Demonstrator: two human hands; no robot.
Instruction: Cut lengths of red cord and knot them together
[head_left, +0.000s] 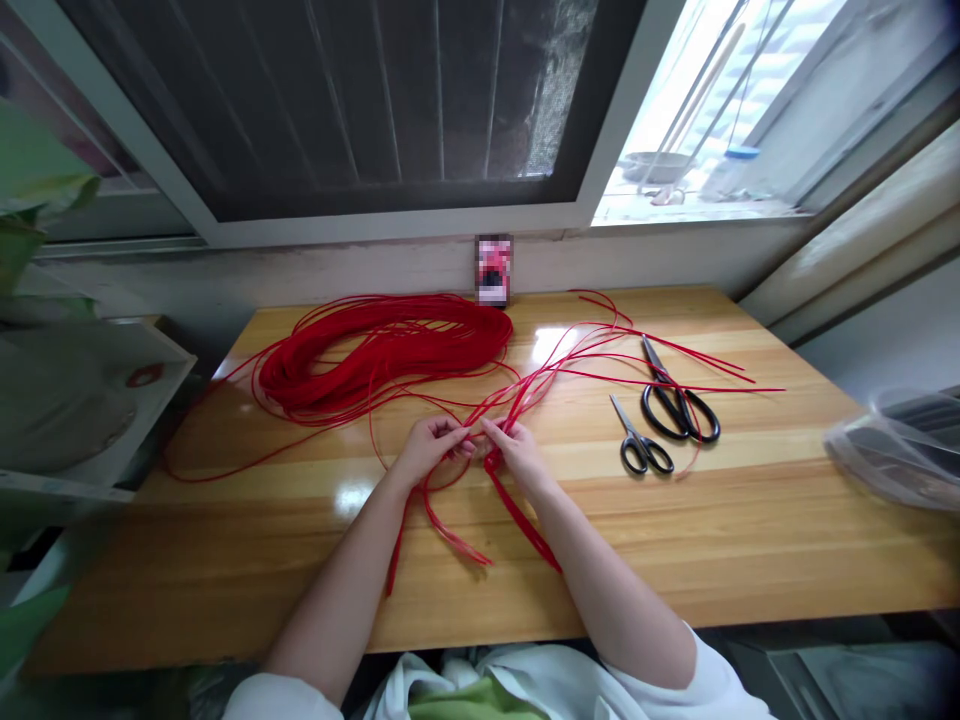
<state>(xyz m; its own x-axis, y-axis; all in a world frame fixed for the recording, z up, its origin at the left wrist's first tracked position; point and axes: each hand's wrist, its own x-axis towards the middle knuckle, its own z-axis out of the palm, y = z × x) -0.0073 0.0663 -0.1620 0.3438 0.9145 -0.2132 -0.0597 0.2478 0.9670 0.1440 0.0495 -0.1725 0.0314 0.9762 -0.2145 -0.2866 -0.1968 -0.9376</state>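
Left hand (pixel 435 445) and right hand (pixel 514 445) both grasp red plastic cord (pixel 491 462) — fingers curled, tips almost meeting — over the wooden tabletop (pixel 675 530). Loose cord coil (pixel 382 355) lies behind the hands, strands running from it toward them. Two black-handled scissors (pixel 679 408) (pixel 630 435) lie to the right — just apart from each other.

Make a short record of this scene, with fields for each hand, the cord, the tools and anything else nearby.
Left hand: pinching red cord strands
Right hand: pinching the same strands, close to the left hand
Cord: loose red cord bundle beyond the hands, connected strands trailing across the table
Surface: wooden table
Tools: larger scissors and smaller scissors, both black-handled, right of the hands
Nearby: blurred upright package against the wall; clear plastic bag at the table's right edge
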